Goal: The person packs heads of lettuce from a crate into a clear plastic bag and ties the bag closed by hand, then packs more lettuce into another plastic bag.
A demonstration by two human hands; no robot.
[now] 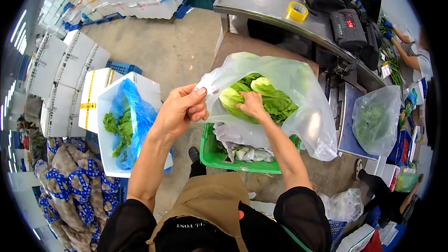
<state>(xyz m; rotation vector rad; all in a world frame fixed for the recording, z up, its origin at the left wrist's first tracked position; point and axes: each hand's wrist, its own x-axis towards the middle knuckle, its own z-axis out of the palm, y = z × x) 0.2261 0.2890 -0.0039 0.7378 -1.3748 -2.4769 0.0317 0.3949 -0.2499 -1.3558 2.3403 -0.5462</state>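
My left hand (183,111) is closed, its thumb and fingers pinching the rim of a large clear plastic bag (305,91). Inside the bag's mouth lie heads of romaine lettuce (278,102), with pale stem ends to the left and leafy tips to the right. My right hand (252,106) reaches into the opening with its fingers curled on the lettuce, some fingertips hidden among the leaves. The bag rests on a brown surface (238,44) and overhangs a green crate (233,164), which holds paper and some pale vegetables.
A steel table (261,9) carries yellow tape (297,11) and a scale display (347,23). At left stands a foam box (107,151) of greens with a blue liner. Another bag of greens (375,121) sits at right, near a co-worker (410,58).
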